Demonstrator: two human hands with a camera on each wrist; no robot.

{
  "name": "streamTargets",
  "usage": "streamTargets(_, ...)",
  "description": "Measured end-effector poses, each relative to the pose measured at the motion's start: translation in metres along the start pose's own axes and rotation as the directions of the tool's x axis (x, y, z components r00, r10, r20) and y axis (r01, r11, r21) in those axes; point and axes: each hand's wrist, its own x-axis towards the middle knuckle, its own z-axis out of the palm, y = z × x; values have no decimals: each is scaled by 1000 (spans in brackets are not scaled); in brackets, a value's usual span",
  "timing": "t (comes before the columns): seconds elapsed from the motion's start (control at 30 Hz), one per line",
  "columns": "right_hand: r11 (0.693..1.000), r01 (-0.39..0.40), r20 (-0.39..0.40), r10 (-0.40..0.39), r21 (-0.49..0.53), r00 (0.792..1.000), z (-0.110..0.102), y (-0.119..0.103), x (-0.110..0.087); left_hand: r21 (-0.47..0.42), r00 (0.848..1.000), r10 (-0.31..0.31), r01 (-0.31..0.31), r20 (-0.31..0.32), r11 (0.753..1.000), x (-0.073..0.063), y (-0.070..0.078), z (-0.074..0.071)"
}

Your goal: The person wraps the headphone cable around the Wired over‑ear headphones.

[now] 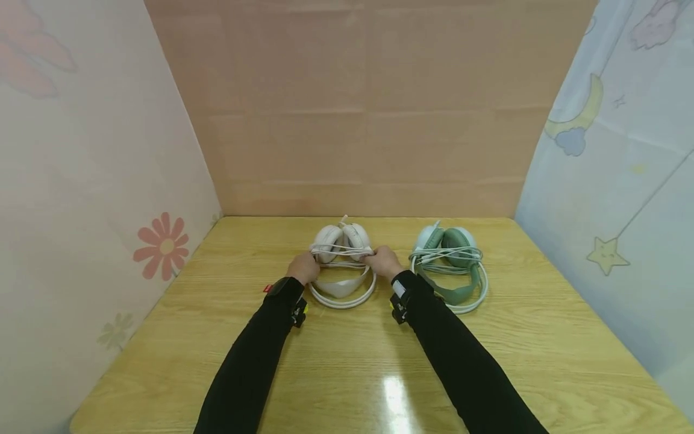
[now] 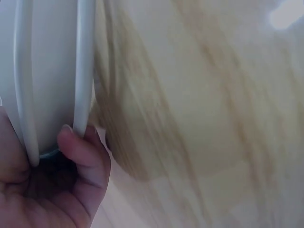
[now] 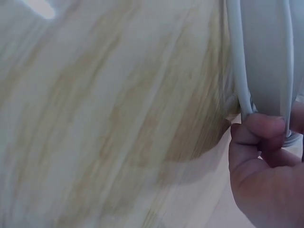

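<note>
White headphones (image 1: 340, 288) lie on the table with their ear cups toward the back wall and their headband toward me. A white cable (image 1: 355, 302) is looped round them. At their left side my left hand (image 1: 303, 268) grips the headphones; in the left wrist view its fingers curl round the cable strands (image 2: 84, 61) beside the white band. On the opposite side my right hand (image 1: 384, 262) pinches the cable (image 3: 239, 61) between thumb and fingers, close against the white surface.
Green and white headphones (image 1: 461, 294), wrapped in their own white cable, lie to the right of my right hand. A small red mark (image 1: 268, 289) shows beside my left wrist. A brown panel (image 1: 363, 120) rises behind the wooden table (image 1: 336, 374), with patterned cloth on both sides.
</note>
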Motion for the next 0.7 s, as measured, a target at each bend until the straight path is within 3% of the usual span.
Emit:
streamTargets(0.17, 999, -20, 6, 20, 36, 1000, 0, 4, 1, 4, 1000, -19, 18, 6, 1000, -2, 7, 0)
streamTargets(0.33, 998, -30, 6, 30, 52, 1000, -4, 6, 3, 26, 1000, 2, -2, -12, 1000, -10, 16, -2)
streamTargets(0.5, 997, -61, 4, 61, 47, 998, -6, 10, 7, -9, 1000, 20, -20, 4, 1000, -8, 18, -1)
streamTargets(0.7, 999, 36, -12, -36, -31, 999, -4, 12, 6, -60, 1000, 10, -10, -5, 998, -9, 11, 1)
